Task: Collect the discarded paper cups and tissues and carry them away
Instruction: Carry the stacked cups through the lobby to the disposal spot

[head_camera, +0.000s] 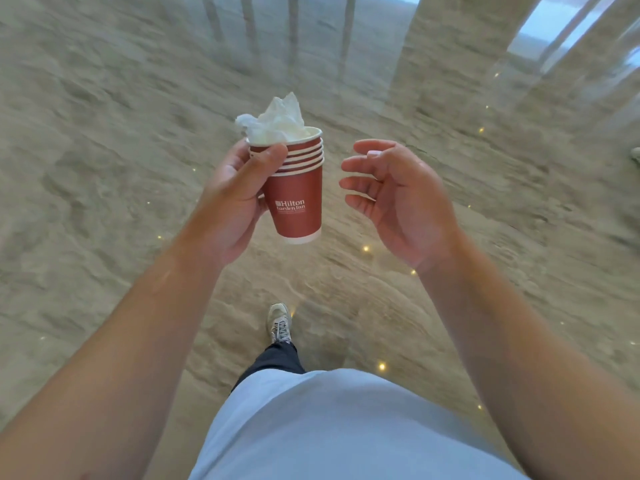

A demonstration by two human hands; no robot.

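Your left hand [239,202] gripped a nested stack of red paper cups [298,188], thumb curled over the rims at the front and fingers wrapped behind, the stack tilted slightly with its white base toward 6 o'clock. Crumpled white tissues [277,119] sat stuffed in the top cup, poking out past the rim toward 12 o'clock. The outermost cup carried white "Hilton Garden Inn" lettering.

Your right hand [398,199] hovered at 3 o'clock of the stack, apart from it, palm turned inward, fingers spread and loosely bent, holding nothing.

Around you the polished beige marble floor [104,168] lay open on every side: wide room at 9 o'clock, at 12 o'clock and straight below the cups. Small bright ceiling-light reflections dotted it, most of them from 5 to 6 o'clock. At 12 o'clock the gloss showed blurred vertical streaks; what cast them, you could not tell. From 1 to 2 o'clock a pale band [540,32] ran diagonally, blurred, either a window's reflection or a glazed edge.

At 6 o'clock your light sneaker [278,322] was planted forward below a dark trouser leg [277,360], with your pale blue shirt [329,427] filling the bottom edge. A small pale object [635,154] just clipped the frame at 3 o'clock, too cut off to identify.
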